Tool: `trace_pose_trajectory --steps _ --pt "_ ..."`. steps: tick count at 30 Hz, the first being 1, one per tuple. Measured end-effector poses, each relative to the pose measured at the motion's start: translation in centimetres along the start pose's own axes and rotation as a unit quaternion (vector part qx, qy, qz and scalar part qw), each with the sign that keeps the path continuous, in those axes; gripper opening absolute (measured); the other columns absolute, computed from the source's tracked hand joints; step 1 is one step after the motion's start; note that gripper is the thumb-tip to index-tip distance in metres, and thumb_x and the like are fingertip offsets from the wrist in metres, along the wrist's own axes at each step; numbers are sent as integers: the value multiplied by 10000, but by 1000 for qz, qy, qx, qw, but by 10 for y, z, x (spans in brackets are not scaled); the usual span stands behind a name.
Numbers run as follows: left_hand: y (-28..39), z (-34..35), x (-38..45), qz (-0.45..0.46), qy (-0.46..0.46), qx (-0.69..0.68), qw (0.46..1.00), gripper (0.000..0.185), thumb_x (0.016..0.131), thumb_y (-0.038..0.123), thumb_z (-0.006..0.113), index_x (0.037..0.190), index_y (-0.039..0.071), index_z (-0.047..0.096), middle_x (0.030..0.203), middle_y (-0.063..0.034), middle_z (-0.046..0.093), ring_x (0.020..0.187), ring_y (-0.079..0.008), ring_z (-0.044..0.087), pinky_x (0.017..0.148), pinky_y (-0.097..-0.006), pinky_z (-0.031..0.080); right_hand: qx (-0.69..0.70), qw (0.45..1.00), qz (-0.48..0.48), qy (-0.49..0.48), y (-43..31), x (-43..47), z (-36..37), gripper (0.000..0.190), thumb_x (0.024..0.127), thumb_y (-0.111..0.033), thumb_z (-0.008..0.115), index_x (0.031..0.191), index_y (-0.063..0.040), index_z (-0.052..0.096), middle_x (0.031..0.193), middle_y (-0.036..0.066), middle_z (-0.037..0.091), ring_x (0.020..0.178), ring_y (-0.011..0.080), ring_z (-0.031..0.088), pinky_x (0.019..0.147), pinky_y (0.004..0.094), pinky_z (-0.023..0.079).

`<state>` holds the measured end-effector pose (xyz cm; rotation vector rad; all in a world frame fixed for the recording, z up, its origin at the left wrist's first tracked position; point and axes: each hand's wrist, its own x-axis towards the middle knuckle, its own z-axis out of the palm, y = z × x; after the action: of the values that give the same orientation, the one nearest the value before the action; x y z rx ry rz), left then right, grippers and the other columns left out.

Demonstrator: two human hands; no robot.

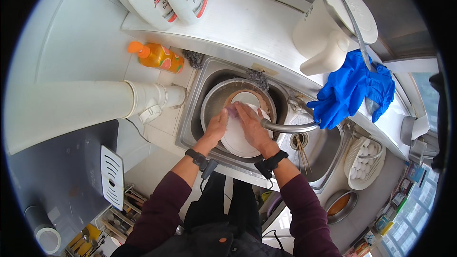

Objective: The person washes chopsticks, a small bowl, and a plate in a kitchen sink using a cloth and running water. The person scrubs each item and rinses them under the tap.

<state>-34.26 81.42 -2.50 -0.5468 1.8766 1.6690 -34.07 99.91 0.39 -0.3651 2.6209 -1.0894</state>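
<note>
Over the left sink basin, my left hand (216, 125) grips the left rim of a white plate (238, 140). My right hand (254, 125) lies on the plate's upper right part, fingers extended, pressing a purplish cloth or sponge (232, 111) against it near my left fingertips. Under the plate stands a large metal basin (210, 94) with another round white dish (246, 97) and brownish water in it. The curved metal faucet (292, 127) reaches in beside my right hand. Whether water runs from it cannot be told.
Chopsticks (303, 155) lie in the right sink bowl. An orange soap bottle (160, 57) and steel wool (192, 58) are beyond the sink at left. Blue gloves (344, 89) hang from the ledge near a white pitcher (317, 35). A basket of eggs (364, 164) and a metal bowl (341, 207) stand at right.
</note>
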Motion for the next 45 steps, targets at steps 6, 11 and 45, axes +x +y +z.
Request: trace_pose_trajectory --steps 6,11,45 --pt "8 -9 0 17 -79 25 996 567 1145 457 408 1304 -38 633 1115 -72 688 999 -139 598 913 -316 503 -85 991 -99 31 28 19 -17 466 896 -63 683 1355 -123 634 1277 145 644 1110 364 597 975 452 472" --pt "5 -1 -4 15 -99 34 994 499 1145 399 431 1183 -40 667 1028 -65 689 935 -160 590 865 -344 494 84 995 -38 -28 49 22 -21 168 924 -108 682 1080 -46 673 1026 203 702 949 430 662 832 437 541" --pt "50 -4 38 -58 -150 81 984 782 1102 617 371 1255 -91 665 1119 -163 713 1004 -202 631 900 -354 518 -28 980 54 188 38 -39 -93 77 894 23 708 969 18 691 1424 259 543 928 439 711 769 447 594"
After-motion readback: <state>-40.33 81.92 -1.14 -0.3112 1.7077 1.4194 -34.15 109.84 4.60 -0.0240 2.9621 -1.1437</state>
